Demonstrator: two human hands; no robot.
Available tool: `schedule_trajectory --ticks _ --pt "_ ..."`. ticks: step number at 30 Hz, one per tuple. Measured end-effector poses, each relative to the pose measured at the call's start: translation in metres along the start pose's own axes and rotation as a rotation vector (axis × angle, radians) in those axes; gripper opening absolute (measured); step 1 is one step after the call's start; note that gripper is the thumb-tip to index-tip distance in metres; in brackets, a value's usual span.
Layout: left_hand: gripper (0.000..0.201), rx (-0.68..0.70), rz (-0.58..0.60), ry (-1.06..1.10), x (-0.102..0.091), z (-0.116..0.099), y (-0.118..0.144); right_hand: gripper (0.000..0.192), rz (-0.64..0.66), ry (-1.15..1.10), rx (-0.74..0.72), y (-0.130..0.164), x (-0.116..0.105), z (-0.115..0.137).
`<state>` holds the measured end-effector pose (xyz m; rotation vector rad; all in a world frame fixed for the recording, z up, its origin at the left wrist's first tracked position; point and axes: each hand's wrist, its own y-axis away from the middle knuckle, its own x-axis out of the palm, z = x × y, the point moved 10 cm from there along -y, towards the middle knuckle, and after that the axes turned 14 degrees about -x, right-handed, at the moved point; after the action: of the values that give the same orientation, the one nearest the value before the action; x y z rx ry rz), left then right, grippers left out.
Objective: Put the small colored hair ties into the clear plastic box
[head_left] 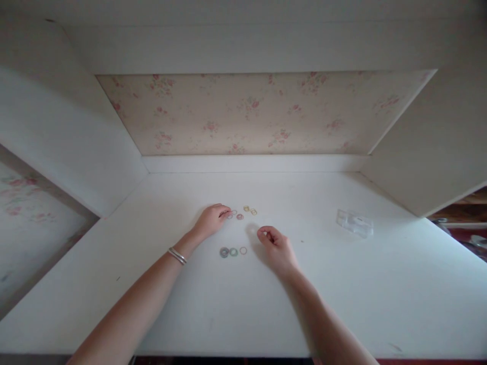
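Small coloured rings lie on a white desk (pixel 342 284). My left hand (pixel 211 220), with bracelets on its wrist, rests on the desk with its fingertips pinched at a pinkish ring (pixel 230 214). Just right of it lie a reddish ring (pixel 239 216) and two yellow rings (pixel 250 210). Nearer to me, a grey ring (pixel 224 252), a green ring (pixel 233 251) and a pale orange ring (pixel 243 250) sit in a row. My right hand (pixel 276 247) hovers right of that row, fingers curled with thumb and forefinger together; whether it holds anything is too small to tell.
A clear plastic packet (pixel 354 223) lies on the desk to the right. White side panels close in the desk on both sides, and floral wallpaper (pixel 258 114) covers the back wall above a low white ledge.
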<state>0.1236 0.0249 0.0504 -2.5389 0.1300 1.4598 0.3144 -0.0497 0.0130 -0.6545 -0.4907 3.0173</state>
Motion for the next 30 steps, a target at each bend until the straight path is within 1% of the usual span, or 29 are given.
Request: schedule_trajectory --ticks 2,4,8,12,16,19,23,30 --pt "0.025 -0.024 -0.006 0.112 -0.005 -0.001 0.012 0.034 0.001 0.004 -0.006 0.000 0.000 0.000" --pt "0.026 -0.029 0.006 0.163 -0.008 -0.007 0.027 0.033 0.005 0.009 -0.012 0.000 0.001 0.001" --pt "0.029 -0.007 0.075 0.200 -0.008 -0.027 0.057 0.033 0.006 0.024 -0.013 0.000 0.002 0.002" --pt "0.031 0.029 0.076 0.164 -0.009 -0.045 0.076 0.032 0.011 0.051 -0.020 0.001 0.002 0.006" --pt "0.026 0.064 0.088 0.014 0.000 -0.054 0.084 0.030 0.026 0.073 -0.016 0.001 0.004 0.007" --pt "0.026 0.115 0.102 -0.082 0.009 -0.060 0.089 0.031 0.035 0.083 -0.031 0.000 0.005 0.008" --pt "0.028 0.154 0.101 -0.127 0.014 -0.064 0.092 0.031 0.049 0.111 -0.045 0.000 0.006 0.010" --pt "0.031 0.154 0.120 -0.213 0.021 -0.065 0.091 0.028 0.068 0.130 -0.069 0.000 0.007 0.014"
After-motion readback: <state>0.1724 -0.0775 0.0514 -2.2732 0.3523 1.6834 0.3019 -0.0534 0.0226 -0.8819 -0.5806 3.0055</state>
